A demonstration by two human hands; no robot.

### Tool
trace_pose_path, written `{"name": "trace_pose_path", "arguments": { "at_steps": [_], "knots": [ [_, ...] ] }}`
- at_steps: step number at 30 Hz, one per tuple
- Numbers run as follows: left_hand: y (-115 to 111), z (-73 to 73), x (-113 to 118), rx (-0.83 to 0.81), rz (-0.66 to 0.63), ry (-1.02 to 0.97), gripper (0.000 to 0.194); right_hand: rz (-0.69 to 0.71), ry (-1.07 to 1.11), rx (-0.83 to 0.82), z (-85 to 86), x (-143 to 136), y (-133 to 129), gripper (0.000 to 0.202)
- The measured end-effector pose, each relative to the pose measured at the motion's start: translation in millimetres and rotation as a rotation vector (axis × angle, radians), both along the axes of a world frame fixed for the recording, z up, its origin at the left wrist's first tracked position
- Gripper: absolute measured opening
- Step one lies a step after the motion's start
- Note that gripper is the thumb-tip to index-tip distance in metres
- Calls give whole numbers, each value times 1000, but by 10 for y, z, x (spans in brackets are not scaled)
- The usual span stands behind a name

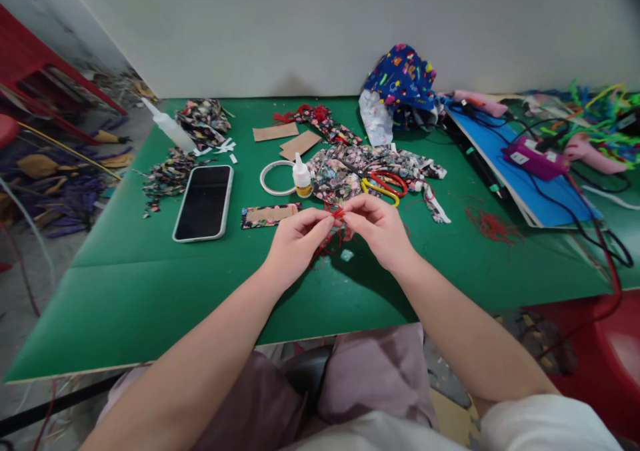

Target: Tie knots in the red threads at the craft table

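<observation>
Two hands pinching red thread

In the head view, a person's left hand (300, 239) and right hand (383, 229) meet above a green surface (310, 311), the fingers of each closed in a pinch on a small bundle of red thread (339, 213). Loose strands trail beneath them. Just beyond are a small white bottle (303, 179), floral fabric (333, 171) and scissors (386, 185) with red and yellow handles. A phone (203, 204) lies to the left, dark screen up.

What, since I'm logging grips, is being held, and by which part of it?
Red thread, in the fingertips of the left hand and right hand; whether by end or middle cannot be told.
</observation>
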State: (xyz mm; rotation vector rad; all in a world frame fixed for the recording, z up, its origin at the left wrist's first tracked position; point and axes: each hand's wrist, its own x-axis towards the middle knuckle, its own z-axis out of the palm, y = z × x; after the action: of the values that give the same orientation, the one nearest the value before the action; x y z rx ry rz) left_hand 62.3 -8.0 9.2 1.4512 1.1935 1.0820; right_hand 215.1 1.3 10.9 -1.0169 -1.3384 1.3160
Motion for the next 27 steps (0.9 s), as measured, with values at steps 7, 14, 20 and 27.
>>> {"name": "trace_pose_path", "arguments": {
  "at_steps": [7, 14, 20, 27],
  "knots": [
    [5, 1, 4, -9, -4, -29, 18, 3, 20, -1, 10, 1, 0, 4],
    [-2, -8, -5, -10, -5, -24, 19, 0, 37, 4, 4, 6, -3, 4],
    [0, -7, 0, 8, 3, -24, 18, 11, 25, 7, -2, 9, 1, 6],
    [0, -2, 0, -31, -8, -29, 19, -10, 41, -43, -20, 25, 13, 13]
  ]
}}
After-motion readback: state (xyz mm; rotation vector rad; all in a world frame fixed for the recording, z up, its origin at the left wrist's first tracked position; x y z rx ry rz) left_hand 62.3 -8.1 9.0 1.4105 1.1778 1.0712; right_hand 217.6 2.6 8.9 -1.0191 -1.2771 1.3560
